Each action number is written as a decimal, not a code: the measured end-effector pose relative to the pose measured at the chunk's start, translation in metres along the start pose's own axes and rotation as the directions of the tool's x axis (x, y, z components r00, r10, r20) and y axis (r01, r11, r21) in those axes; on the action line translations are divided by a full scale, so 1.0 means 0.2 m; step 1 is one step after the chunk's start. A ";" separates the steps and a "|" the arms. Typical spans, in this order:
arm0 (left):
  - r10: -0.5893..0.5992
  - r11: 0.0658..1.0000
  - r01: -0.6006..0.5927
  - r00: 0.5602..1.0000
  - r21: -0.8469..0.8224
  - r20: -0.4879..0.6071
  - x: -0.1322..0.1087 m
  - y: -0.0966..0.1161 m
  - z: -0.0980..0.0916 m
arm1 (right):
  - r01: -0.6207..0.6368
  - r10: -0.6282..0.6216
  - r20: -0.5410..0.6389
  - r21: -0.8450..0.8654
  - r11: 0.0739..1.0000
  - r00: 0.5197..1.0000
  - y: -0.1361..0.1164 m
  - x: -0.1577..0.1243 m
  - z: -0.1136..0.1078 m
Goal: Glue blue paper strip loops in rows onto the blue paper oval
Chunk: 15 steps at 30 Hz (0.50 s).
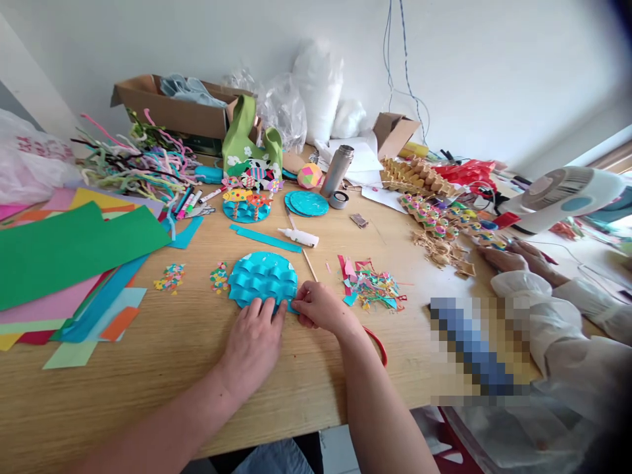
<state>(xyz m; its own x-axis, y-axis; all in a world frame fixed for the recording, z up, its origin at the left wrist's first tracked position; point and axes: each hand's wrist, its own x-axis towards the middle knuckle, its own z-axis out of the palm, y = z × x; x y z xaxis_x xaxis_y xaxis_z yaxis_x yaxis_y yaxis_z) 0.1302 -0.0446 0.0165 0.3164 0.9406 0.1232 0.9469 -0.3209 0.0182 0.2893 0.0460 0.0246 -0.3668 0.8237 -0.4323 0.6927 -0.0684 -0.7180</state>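
Observation:
A round blue paper disc (263, 276) with rows of wavy blue strips on it lies on the table before me. The fingers of my left hand (254, 339) are spread and press on its lower edge; that hand is open. At the disc's lower right edge, my right hand (320, 308) is closed in a pinch on the end of a blue paper strip (292, 305), mostly covered by my fingers. A thin wooden stick (309, 264) stands out beyond my right hand. Above the disc lie a white glue bottle (300, 237) and loose blue paper strips (266, 237).
Coloured paper sheets (74, 253) spread on the left. Confetti piles (170, 279) and paper scraps (372, 284) flank the disc. Behind stand a finished fish craft (247, 205), blue discs (309, 203) and a steel flask (340, 170). A co-worker's hands (513, 257) rest near a white fan (563, 197).

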 end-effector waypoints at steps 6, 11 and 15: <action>-0.013 0.999 0.012 1.000 -0.030 -0.007 0.00 0.00 -0.02 | 0.025 -0.031 -0.053 -0.121 0.992 0.998 0.00 0.00 0.00; -0.018 0.999 0.018 1.000 -0.045 0.015 0.01 0.00 -0.02 | 0.014 -0.023 -0.059 -0.136 0.991 0.998 -0.01 -0.01 0.00; -0.014 0.999 0.015 1.000 -0.028 0.022 0.01 -0.01 -0.01 | 0.005 -0.008 -0.035 -0.095 0.995 0.999 -0.01 0.00 0.00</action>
<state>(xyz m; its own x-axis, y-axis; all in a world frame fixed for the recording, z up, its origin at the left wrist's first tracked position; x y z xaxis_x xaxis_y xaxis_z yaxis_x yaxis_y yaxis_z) 0.1295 -0.0427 0.0193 0.3043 0.9472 0.1012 0.9495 -0.3102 0.0479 0.2884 0.0455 0.0266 -0.3506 0.8435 -0.4069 0.7466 -0.0105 -0.6652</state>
